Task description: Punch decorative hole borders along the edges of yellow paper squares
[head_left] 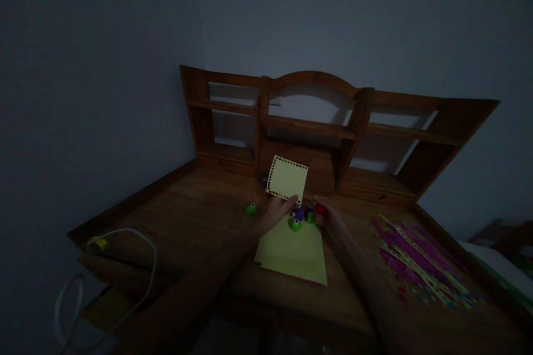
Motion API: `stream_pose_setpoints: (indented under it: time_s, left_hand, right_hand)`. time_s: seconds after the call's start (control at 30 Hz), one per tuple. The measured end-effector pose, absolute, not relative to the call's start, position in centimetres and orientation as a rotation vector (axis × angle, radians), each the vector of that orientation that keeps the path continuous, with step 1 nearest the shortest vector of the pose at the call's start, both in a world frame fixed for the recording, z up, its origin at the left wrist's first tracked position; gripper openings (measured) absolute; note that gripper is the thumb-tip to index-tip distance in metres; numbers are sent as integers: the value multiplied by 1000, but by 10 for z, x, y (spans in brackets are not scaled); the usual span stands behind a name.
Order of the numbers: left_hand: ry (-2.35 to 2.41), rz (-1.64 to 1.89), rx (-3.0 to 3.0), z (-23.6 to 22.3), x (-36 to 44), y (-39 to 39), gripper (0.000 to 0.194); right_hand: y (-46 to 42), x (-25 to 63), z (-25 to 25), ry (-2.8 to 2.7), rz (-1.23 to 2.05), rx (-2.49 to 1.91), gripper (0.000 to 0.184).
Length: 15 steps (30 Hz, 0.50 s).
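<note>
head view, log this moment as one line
left hand: holding border-patterned yellow card | right hand: holding red object | yellow sheets: on desk

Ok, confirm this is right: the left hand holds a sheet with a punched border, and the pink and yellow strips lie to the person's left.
Wrong side: the head view shows the pink and yellow strips to the person's right. The left hand does hold a sheet with a punched border.
</note>
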State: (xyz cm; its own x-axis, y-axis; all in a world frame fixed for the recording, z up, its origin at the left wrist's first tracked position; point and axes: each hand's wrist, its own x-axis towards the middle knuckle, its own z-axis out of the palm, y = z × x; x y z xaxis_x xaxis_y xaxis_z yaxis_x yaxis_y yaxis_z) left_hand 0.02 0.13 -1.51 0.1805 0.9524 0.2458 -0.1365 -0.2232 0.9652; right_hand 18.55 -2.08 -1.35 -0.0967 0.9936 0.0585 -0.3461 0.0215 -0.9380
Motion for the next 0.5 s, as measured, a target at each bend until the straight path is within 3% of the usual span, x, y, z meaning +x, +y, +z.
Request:
stream_pose_setpoints:
  time_s: [0.5]
  left_hand:
    - [784,1316,1360,-14,2,1,28]
  right_hand:
    - [-36,187,-1,-1077,1433,-821,45]
